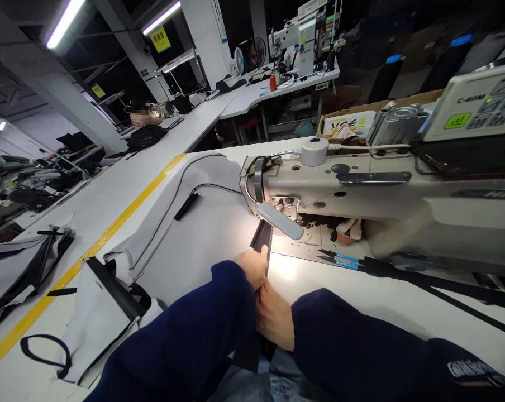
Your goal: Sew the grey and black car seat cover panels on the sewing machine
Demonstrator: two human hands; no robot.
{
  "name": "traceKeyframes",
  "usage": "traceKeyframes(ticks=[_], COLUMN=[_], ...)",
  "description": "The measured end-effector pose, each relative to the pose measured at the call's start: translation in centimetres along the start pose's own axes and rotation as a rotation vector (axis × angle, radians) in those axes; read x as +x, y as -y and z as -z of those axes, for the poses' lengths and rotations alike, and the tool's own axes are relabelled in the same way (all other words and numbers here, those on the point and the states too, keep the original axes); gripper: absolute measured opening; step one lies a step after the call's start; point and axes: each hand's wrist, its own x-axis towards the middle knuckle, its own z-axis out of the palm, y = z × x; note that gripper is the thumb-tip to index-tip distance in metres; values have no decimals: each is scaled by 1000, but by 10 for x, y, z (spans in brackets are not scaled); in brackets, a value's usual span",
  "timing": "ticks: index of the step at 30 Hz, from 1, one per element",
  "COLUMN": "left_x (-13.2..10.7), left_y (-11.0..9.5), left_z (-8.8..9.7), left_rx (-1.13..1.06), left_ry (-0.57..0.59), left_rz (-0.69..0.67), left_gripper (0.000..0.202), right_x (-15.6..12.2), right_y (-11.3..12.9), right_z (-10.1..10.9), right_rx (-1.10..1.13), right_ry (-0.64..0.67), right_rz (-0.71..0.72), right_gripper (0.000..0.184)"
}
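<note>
A large light-grey fabric piece (213,237) with dark piping lies to the left of the sewing machine (340,181). Along its right edge runs a black strip (261,235) that reaches under the machine head. My left hand (251,266) is closed on this strip, thumb on top, just in front of the needle area. Close behind and touching it, my right hand (275,317) is closed on the same edge; its fingertips are partly hidden. Black material hangs below my hands over my lap. The needle is hidden by the lamp (280,220).
Blue-handled thread snips (344,260) and a black strap (424,282) lie right of my hands. A small cup (348,231) stands by the machine arm. More black-trimmed fabric pieces (104,312) lie left, across yellow tape (122,226). A person (147,115) sits far back.
</note>
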Motion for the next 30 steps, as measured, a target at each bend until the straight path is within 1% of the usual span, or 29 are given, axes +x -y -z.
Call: traceKeyframes(ticks=[3,7,12,15,17,24,30], left_x=[5,9,11,12,15,34,50], left_y=[7,13,17,20,23,29,30], left_z=[-4,-13,-18,-15,-12,0,12], left_rx=[-102,-189,-230,-259,-288,-362,-428], left_ry=[1,-38,-46,-44,-48,-50,-39], left_rz=[-39,-35,-34,-37,-35,4,15], left_gripper=[53,54,55,55,53,48,43], right_x=[2,5,7,9,11,16,20], right_y=[-3,-6,-4,-4,-7,-23,-42], right_z=[8,11,6,6,6,-3,7], right_rx=[-105,-128,-85,-103,-124,-110,-95], right_ry=[41,32,17,-21,-46,-26,16], right_rz=[29,36,-29,-100,-117,-92,-43], right_gripper=[15,19,20,25,27,30,29])
